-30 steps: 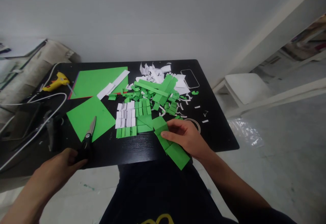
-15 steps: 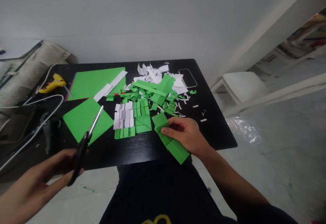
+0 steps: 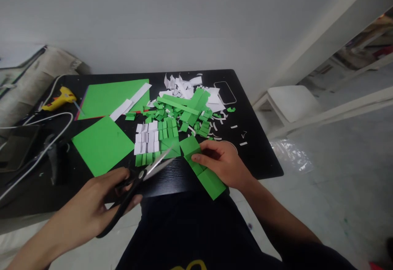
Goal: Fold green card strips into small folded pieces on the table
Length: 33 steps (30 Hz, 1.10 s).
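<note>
Black-handled scissors (image 3: 141,176) are in my left hand (image 3: 98,198), fingers through the handles. Their blades stand slightly apart and point right, toward the green paper. My right hand (image 3: 219,161) pinches a creased strip of green paper (image 3: 211,184) between thumb and fingers, over the table's front edge. A gap separates the blade tips from this paper. Behind the blades lies a square of folded pieces: white folded paper (image 3: 146,139) at upper left, green folded paper (image 3: 168,129) at upper right, and more green along the bottom, on a green sheet (image 3: 173,145).
A heap of green and white paper scraps (image 3: 184,102) covers the back of the black table (image 3: 258,155). Green sheets (image 3: 102,145) and white strips (image 3: 130,102) lie left. A yellow glue gun (image 3: 63,98) and white cable (image 3: 69,127) sit far left. A white stool (image 3: 291,102) stands right.
My left hand has brought the scissors rightward, turning them toward the green paper, and their blades have opened. My right hand keeps its hold on the paper, nearly still.
</note>
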{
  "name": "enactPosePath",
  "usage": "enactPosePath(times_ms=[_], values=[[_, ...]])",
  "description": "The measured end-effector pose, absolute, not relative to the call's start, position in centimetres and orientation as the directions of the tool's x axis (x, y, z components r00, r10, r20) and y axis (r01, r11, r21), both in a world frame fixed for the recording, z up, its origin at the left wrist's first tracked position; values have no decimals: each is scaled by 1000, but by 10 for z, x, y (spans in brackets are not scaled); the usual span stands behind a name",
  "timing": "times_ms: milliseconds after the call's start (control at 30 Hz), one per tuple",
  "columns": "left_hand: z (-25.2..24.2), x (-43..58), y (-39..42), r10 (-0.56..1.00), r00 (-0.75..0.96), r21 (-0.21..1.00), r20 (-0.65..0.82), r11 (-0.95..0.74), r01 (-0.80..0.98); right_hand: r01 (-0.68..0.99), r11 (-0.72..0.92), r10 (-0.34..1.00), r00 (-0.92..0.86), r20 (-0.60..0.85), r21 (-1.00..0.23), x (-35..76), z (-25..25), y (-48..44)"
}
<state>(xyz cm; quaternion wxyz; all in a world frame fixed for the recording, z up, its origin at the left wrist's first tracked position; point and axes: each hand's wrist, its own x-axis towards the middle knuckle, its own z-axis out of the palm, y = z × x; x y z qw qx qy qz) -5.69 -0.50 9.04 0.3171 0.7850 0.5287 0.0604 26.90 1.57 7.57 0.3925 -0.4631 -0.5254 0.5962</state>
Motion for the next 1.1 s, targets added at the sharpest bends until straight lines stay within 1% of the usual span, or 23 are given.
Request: enactPosePath(times_ms=[100, 167, 467, 667, 800, 1100], values=[[95, -49, 1, 813, 481, 553, -327, -248, 796, 31, -112, 955, -274, -116, -993, 268, 78, 15], [95, -48, 3, 783, 509, 544, -357, -269, 795, 39, -98, 954, -281, -105, -994, 267, 79, 14], [99, -43, 9, 772, 567, 531, -289, -363, 766, 94, -64, 955, -283, -88, -993, 264, 75, 8], [94, -45, 10, 764, 551, 493, -336, -356, 794, 59, -71, 946, -313, -86, -996, 263, 75, 9], [91, -49, 11, 754, 554, 477, -353, -364, 800, 76, -81, 944, -313, -101, -994, 262, 76, 9], [97, -45, 13, 737, 544, 493, -402, -326, 807, 90, -84, 935, -337, -109, -992, 262, 77, 9]])
